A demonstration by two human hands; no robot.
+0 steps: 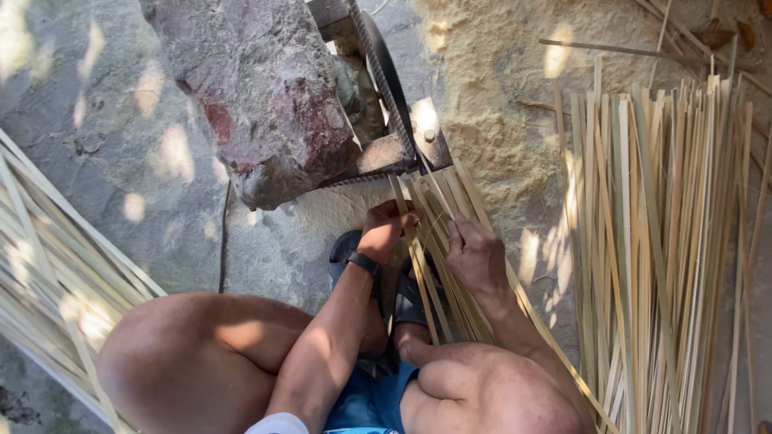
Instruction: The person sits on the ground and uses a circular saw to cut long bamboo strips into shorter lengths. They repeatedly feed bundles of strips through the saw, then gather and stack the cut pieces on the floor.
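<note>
A squatting person works a fanned bundle of thin, flat bamboo strips [438, 257], pale yellow and splintery. The left hand [388, 227], a dark band at its wrist, curls its grip closed around the strips' upper ends; the right hand [476, 255] pinches a single strip just beside it. Directly beyond both grips sits a rough, red-stained stone block [265, 96] over a ribbed metal wheel [390, 80]. Right of the right hand, a loose stack of long slats [667, 241] lies on sawdust-covered ground [498, 104].
</note>
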